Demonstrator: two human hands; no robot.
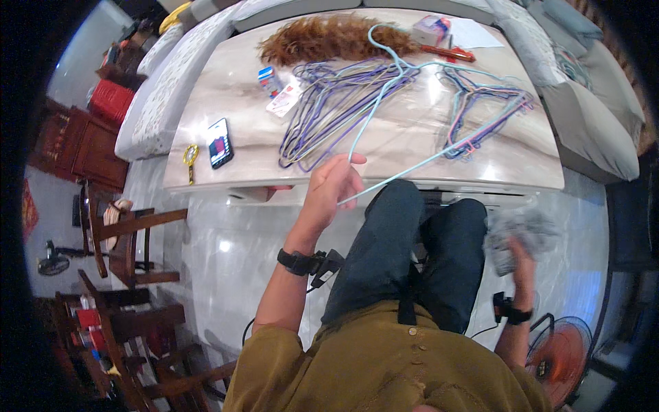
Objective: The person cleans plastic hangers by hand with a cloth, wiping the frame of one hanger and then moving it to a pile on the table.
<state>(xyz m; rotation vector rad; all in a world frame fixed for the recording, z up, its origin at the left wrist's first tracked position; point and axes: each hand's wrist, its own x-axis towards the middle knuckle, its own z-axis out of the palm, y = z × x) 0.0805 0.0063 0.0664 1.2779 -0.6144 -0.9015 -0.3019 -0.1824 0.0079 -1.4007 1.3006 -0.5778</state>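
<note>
My left hand (335, 184) grips one corner of a light blue clothes hanger (427, 160), raised over the table's near edge with its hook pointing away from me. Out to the right of my knees, my right hand (520, 252) holds a crumpled grey cloth (525, 232), blurred. Beneath and beyond the raised hanger lies a pile of purple, blue and beige hangers (329, 118). A smaller bunch of hangers (461, 116), dark blue and pink with clips, rests to the right of that pile.
On the marble-patterned table (247, 108) lie a phone (220, 144), a yellow magnifying glass (190, 157), a small blue box (269, 81), playing cards (284, 99) and a brown feather duster (329, 38). A fan (561, 355) stands low on the right, wooden chairs (139, 226) on the left.
</note>
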